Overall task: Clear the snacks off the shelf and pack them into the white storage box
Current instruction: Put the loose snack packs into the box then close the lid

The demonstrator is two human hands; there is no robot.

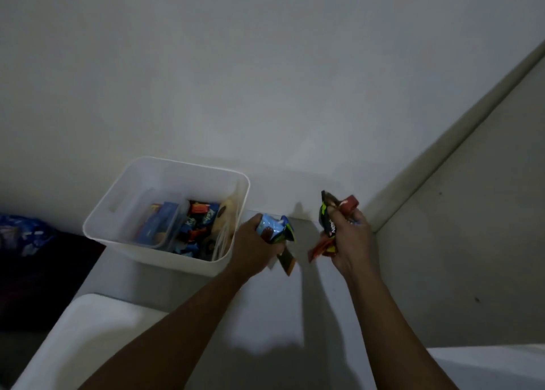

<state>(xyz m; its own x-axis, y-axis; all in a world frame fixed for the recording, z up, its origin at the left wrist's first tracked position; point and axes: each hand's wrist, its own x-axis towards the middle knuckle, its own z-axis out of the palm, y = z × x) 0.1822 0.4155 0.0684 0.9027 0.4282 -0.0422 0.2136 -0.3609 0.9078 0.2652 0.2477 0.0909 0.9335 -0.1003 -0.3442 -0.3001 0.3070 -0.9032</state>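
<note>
Two handfuls of snacks in poor light. Can you read the wrappers?

Only scraps, came the answer. The left hand [253, 248] grips a crinkly blue packet [272, 227] and a brown bar [287, 264] whose end pokes out below, just beside the box [188, 162]. The right hand [351, 239] clutches a dark packet [326, 218], a red one [349, 205] and more I can't make out, its fingers curled round them above the shelf [324, 301].

And the box?

White plastic with rounded corners and a slot handle, standing on the shelf against the wall [265, 80]. Inside are a clear tub [159, 221] of blue-and-orange packs, loose foil sweets [197, 221], and a pale bag [227, 212] leaning on the right side.

The edges?

A blue bag [23, 233], blurred and cut off at the left, and a white rounded thing [73, 330] cut off below.
</note>
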